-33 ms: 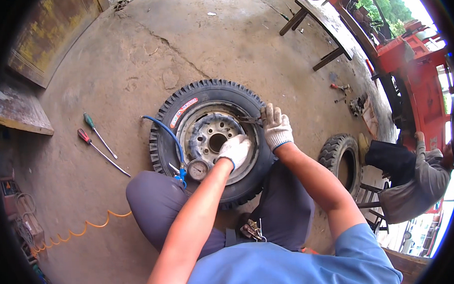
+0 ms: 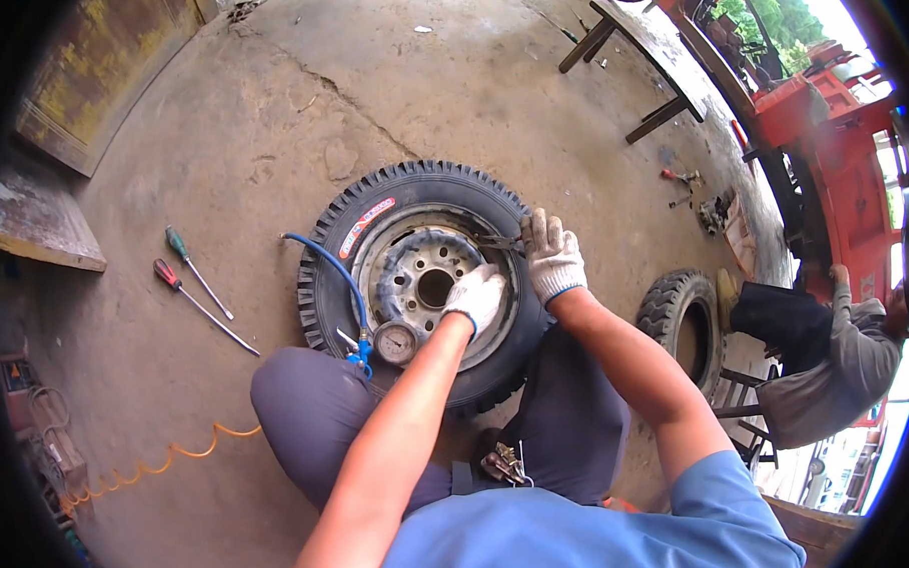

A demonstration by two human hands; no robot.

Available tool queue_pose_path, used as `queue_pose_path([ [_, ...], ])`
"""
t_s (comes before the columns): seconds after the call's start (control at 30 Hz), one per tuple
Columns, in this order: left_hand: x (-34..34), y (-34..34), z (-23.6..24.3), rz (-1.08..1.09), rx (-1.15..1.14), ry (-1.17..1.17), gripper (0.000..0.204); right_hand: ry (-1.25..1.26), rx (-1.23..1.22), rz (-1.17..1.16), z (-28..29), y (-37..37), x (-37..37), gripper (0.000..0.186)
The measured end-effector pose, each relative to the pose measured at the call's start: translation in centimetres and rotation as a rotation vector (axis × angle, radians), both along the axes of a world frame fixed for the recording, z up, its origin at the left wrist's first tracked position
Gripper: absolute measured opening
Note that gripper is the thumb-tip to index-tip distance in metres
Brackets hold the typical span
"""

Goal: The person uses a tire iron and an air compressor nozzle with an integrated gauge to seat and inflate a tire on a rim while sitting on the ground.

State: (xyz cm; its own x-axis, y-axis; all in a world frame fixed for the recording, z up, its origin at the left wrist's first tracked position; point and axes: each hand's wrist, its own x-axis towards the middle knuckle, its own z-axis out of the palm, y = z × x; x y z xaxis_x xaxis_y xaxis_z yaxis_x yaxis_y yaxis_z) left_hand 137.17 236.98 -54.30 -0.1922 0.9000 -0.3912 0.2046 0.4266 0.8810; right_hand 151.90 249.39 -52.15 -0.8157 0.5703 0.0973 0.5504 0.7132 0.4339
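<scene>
A black treaded tire (image 2: 337,213) lies flat on the floor before my knees, mounted on a worn silver steel wheel (image 2: 406,271). My right hand (image 2: 554,255), in a white work glove, is closed on metal pliers (image 2: 501,242); their jaws reach the rim edge at the upper right of the wheel. My gloved left hand (image 2: 477,295) rests on the wheel disc right of the center hole, fingers lying along the metal, with fingertips partly hidden. A round pressure gauge (image 2: 395,342) with a blue inflator handle (image 2: 360,355) and blue hose (image 2: 339,263) leans across the tire's left side.
Two screwdrivers, one green-handled (image 2: 177,241) and one red-handled (image 2: 167,274), lie left. An orange coiled hose (image 2: 175,454) crosses the floor. At right are another tire (image 2: 684,321), a seated person (image 2: 828,371), a wooden bench (image 2: 652,57) and a red vehicle (image 2: 830,151).
My left hand has shifted very slightly to the right on the wheel. The right hand and pliers look the same.
</scene>
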Motion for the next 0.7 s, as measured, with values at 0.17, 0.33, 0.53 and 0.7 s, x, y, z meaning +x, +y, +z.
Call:
queue_pose_path([
  [0.17,2.3,3.8,-4.4,0.292,0.134,-0.118,0.060,0.025,0.002,0.009,0.3,-0.2,-0.7,0.055],
  [0.33,5.2,3.5,-6.3,0.438,0.101,-0.385,0.060,-0.204,-0.208,-0.247,1.1,-2.7,-0.9,0.060],
  [0.53,5.9,3.5,-6.6,0.729,0.275,-1.012,0.059,-0.315,-0.304,-0.332,1.3,-4.4,-1.9,0.060],
  [0.7,6.7,4.6,-7.2,0.875,0.306,-1.135,0.061,-0.305,-0.186,-0.259,1.5,-4.4,-2.2,0.064],
])
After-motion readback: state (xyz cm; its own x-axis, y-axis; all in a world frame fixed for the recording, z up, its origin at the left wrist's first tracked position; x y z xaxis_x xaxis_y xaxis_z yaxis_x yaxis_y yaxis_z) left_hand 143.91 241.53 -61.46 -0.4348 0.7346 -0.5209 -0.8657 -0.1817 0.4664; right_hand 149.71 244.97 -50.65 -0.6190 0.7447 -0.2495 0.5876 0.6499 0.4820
